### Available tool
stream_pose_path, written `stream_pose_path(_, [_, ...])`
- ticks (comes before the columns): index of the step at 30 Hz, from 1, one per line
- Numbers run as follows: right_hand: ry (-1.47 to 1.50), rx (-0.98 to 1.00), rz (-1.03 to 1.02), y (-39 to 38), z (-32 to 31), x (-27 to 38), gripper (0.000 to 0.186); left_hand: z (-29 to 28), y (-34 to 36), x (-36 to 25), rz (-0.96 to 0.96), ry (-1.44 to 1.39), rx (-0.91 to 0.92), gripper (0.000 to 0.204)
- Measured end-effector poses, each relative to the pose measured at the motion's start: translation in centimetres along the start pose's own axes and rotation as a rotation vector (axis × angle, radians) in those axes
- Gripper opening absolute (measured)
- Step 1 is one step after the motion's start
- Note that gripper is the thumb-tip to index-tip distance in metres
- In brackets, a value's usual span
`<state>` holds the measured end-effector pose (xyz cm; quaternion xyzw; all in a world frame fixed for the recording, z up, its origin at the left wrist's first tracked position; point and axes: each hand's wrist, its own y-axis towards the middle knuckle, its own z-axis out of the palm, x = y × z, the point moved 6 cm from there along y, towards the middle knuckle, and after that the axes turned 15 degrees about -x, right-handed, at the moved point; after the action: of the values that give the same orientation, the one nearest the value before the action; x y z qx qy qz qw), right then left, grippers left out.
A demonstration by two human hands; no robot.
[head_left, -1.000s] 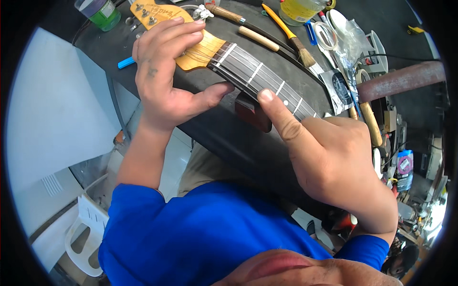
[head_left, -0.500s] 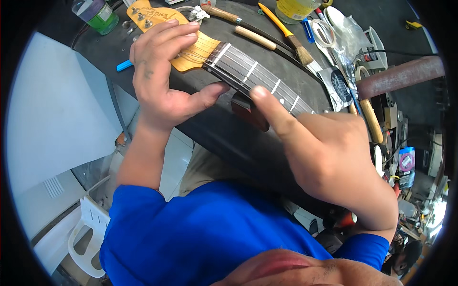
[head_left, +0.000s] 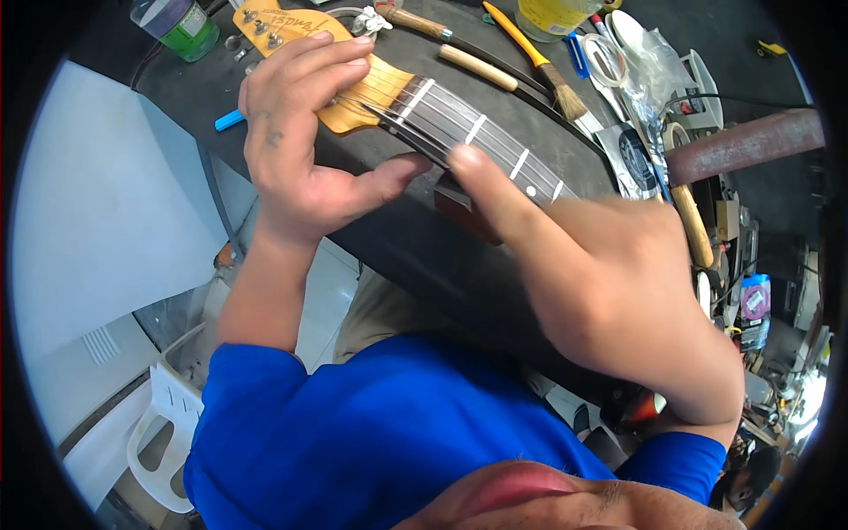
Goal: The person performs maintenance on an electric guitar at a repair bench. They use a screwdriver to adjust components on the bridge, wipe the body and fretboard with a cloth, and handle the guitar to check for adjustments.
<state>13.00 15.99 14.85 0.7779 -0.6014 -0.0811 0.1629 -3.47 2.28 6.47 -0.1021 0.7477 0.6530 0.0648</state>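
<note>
A guitar neck (head_left: pixel 481 132) with pale frets and strings lies slanting over the dark bench, its light wooden headstock (head_left: pixel 389 81) at the upper left. My left hand (head_left: pixel 296 150) lies over the headstock, fingers stretched across it and thumb spread out beside the neck's near edge. A slim dark file-like tool (head_left: pixel 408 132) runs along the near side of the fretboard, its pointed tip reaching past the nut. My right hand (head_left: pixel 601 274) is closed on this tool, with one finger laid straight along it; the grip itself is hidden. Beneath the neck sits a reddish-brown block (head_left: pixel 464 215).
Beyond the neck lie a wooden-handled tool (head_left: pixel 477 67), a yellow-handled brush (head_left: pixel 558 93) and a tape roll (head_left: pixel 602 62). A bottle of yellow liquid (head_left: pixel 552 16) and a green one (head_left: pixel 187 37) stand farther off. A brown pipe-like bar (head_left: pixel 751 146) juts in from the right.
My right hand has shifted slightly to the upper left, and the dark tool's tip now shows farther over the headstock. My left hand has stayed in place.
</note>
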Motion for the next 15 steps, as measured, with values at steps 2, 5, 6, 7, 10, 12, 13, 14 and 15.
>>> stream_pose_path(2, [-0.015,0.03,-0.024,-0.3,0.0,-0.3,0.071,-0.3,0.1,0.3,-0.002,0.017,-0.01,0.073])
stream_pose_path(5, [0.003,-0.048,-0.025,0.4,0.1,0.0,0.07,-0.1,0.3,0.0,0.036,0.0,-0.019,0.072])
stream_pose_path(6, [0.012,-0.077,-0.03,0.6,0.3,0.0,0.07,-0.1,0.2,0.1,0.041,-0.001,-0.019,0.072])
stream_pose_path(7, [0.008,-0.037,-0.011,0.6,0.1,0.1,0.069,-0.1,0.1,0.2,0.027,-0.008,-0.014,0.072])
stream_pose_path(10, [-0.001,0.032,-0.012,-0.5,-0.3,-0.1,0.069,0.0,0.1,0.1,-0.001,-0.009,-0.01,0.073])
stream_pose_path(12, [-0.019,-0.026,-0.024,0.3,-0.1,-0.1,0.069,0.1,0.4,0.3,0.046,-0.004,-0.016,0.072])
stream_pose_path(13, [-0.032,-0.051,-0.029,0.6,0.1,0.0,0.068,0.1,0.4,0.4,0.041,-0.013,-0.021,0.073])
stream_pose_path(14, [-0.046,-0.071,-0.029,0.7,0.3,0.2,0.068,0.2,0.2,0.1,0.043,-0.026,-0.019,0.073])
stream_pose_path(15, [-0.025,-0.049,-0.02,0.8,0.2,0.2,0.068,0.0,0.0,0.1,0.028,-0.016,-0.009,0.073])
